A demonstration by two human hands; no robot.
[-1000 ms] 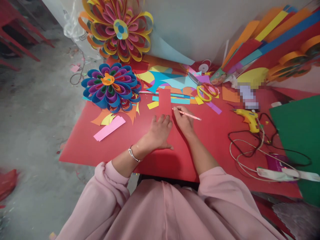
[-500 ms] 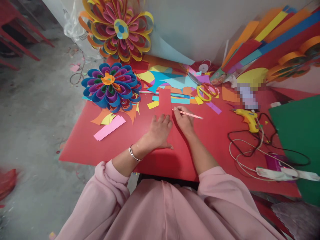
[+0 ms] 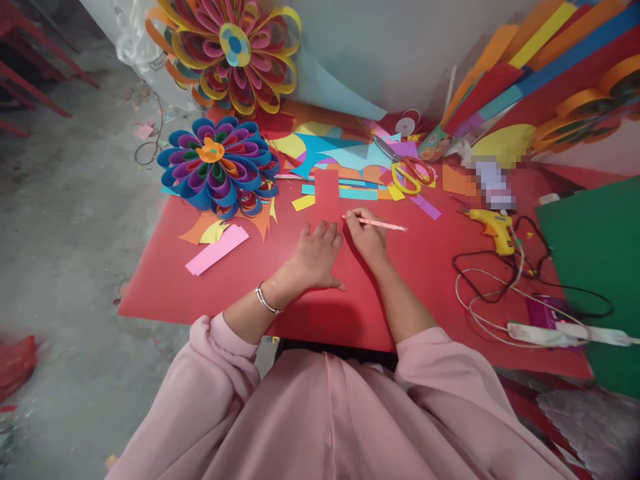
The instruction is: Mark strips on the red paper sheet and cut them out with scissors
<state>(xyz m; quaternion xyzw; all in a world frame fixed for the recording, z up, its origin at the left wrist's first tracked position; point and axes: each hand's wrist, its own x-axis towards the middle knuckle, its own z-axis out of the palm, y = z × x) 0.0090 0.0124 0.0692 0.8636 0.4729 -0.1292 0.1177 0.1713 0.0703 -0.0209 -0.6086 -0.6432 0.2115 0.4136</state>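
Note:
A red paper strip (image 3: 327, 190) lies lengthwise on the red tabletop (image 3: 280, 303). My left hand (image 3: 319, 255) rests flat with fingers spread over the strip's near end. Its lower part is hidden beneath that hand. To the right, my right hand (image 3: 369, 235) is closed around a pink pencil (image 3: 383, 224), its tip at the strip's right edge. Small yellow and blue paper pieces (image 3: 340, 193) lie under and beside the strip. Pink paper strips (image 3: 217, 250) sit left of my left hand.
Two looped paper flowers, one blue and purple (image 3: 213, 160), one yellow and pink (image 3: 235, 50), stand at the left. Scissors (image 3: 406, 179) lie among scraps. At right are a yellow glue gun (image 3: 493, 227), tangled cords, a white power strip (image 3: 545, 333) and a green sheet (image 3: 600, 267).
The view has shifted slightly, so things sit a little higher and further left. Both hands keep nearly the same pose, the pencil still in my right hand.

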